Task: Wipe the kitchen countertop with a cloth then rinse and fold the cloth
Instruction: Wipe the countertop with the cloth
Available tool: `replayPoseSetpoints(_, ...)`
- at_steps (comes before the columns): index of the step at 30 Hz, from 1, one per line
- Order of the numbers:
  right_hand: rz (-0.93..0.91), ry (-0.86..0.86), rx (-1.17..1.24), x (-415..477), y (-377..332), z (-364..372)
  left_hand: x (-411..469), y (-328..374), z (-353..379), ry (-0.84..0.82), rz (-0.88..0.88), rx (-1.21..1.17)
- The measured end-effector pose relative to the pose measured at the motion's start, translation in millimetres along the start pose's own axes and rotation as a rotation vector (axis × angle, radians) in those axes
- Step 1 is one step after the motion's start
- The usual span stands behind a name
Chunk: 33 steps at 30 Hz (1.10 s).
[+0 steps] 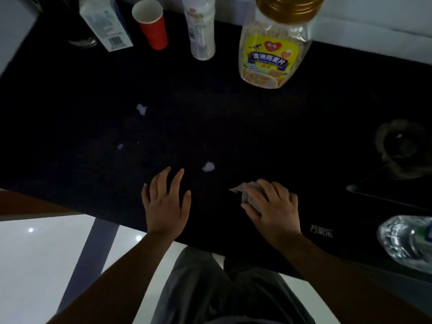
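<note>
Dark worktop (70, 141) fills most of the view, person standing at the near edge looking down. Hob burner (402, 148) sits at the right, dim, hard to read. Along the far edge, left to right: carton (105, 24), red paper cup (152, 24), white bottle (201, 29), big oat jar (273, 47) with a gold lid. Clear plastic bottle (406, 242) lies at the near right. Left hand (166, 202) is flat on the worktop, fingers spread apart, holding nothing. Right hand (273, 206) sits just right of it, fingers curled down and pressed onto the cloth (240, 189), a small pale wad, mostly hidden under the palm, one corner poking out left. Cloth is on the worktop near the front edge, roughly centre. Three white spill patches are visible: far one (141, 109) mid-left, small one (120, 146) nearer, and the closest one (208, 166) just beyond the gap between the hands, near the cloth but not touching it. Judgement: wiping is early or barely started, since all three spills look untouched and no wet streaks show, though the surface is too dark to be sure. Closest patch is the obvious next pass. Left to do: clear the spills and the wider surface, then rinse, then fold. No sink or tap in view.
</note>
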State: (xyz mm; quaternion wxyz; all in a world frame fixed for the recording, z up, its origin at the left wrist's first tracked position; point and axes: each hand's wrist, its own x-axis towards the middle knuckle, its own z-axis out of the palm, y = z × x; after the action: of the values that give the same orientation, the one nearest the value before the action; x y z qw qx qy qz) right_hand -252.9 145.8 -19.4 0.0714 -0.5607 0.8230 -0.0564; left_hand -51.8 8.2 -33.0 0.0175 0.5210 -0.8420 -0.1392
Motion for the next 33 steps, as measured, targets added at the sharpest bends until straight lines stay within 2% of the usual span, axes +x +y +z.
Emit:
replayPoseSetpoints(2, 0.051, 0.013, 0.008, 31, 6, -3, 0, 0, 1, 0.024, -0.010, -0.007)
replayPoseSetpoints(5, 0.242, -0.008, 0.073, 96, 10, -7, 0, 0, 1, 0.069, -0.017, -0.013)
replayPoseSetpoints(7, 0.284, 0.008, 0.070, 128, 9, -9, -1, 1, 2, 0.083, -0.013, -0.008)
replayPoseSetpoints(10, 0.206, -0.031, 0.070, 123, -2, -8, 1, 0, 3, 0.080, -0.015, -0.009)
replayPoseSetpoints(14, -0.089, -0.071, 0.067, 44, -2, -4, 1, 0, 3, 0.078, -0.019, -0.003)
replayPoseSetpoints(17, -0.034, -0.057, 0.077, 51, 20, -5, 1, 0, 3, 0.078, -0.028, -0.011)
replayPoseSetpoints(20, 0.150, 0.026, 0.070, 119, 25, -8, 1, 1, 3, 0.074, -0.036, -0.024)
replayPoseSetpoints(23, 0.239, 0.057, 0.089, 181, 12, -8, 1, 2, 3, 0.074, -0.035, -0.023)
replayPoseSetpoints(26, 0.139, 0.032, 0.062, 173, -11, -4, 2, 1, 3, 0.068, -0.037, -0.019)
replayPoseSetpoints(30, -0.157, -0.022, 0.096, 78, -16, -2, 1, 0, 3, 0.057, -0.043, -0.007)
replayPoseSetpoints(33, -0.081, -0.015, 0.073, 58, 8, -5, 2, 0, 3, 0.056, -0.046, -0.012)
